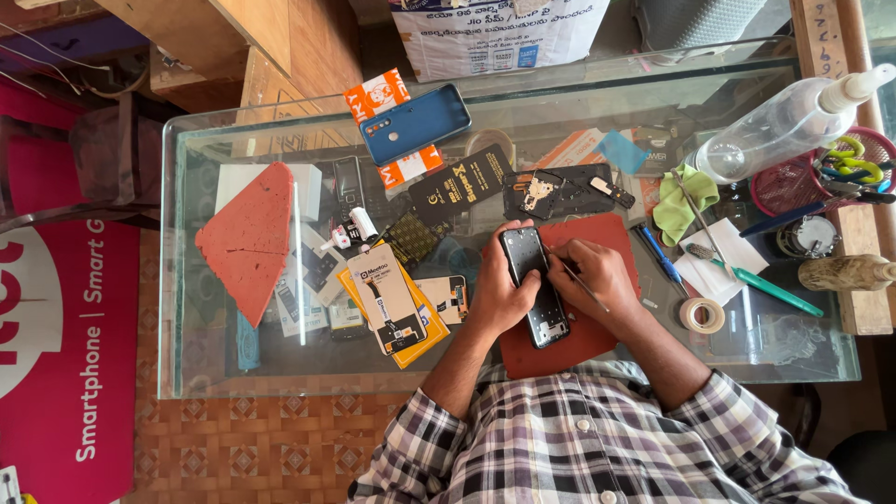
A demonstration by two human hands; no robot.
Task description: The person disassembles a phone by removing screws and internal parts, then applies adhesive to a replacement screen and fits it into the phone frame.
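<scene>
Head view, looking straight down: nearest is the person's plaid shirt, both forearms reaching forward onto a glass surface. Left hand is wrapped around the left edge of an opened black phone, thumb over its upper part, apparently pinning it down so it does not slide while being worked on. Right hand pinches a thin metal tool, probably tweezers or a probe, pen-style, tip toward the phone's right edge, shaft trailing back toward the wrist; a pen grip suits fine control. Phone lies flat on a red mat, probably there for grip and to protect the glass. Its long axis runs near-to-far, tilted slightly, top end pointing away from the person and a little left; which face is up cannot be told for certain, insides seem exposed. Left of it, just beside, a replacement screen on a yellow package. Right, within reach, a tape roll, green pen-like tool, white papers. Further out, a green cloth, black phone parts, red foam triangle. Farthest, a blue back cover, clear spray bottle, red basket of tools.
</scene>
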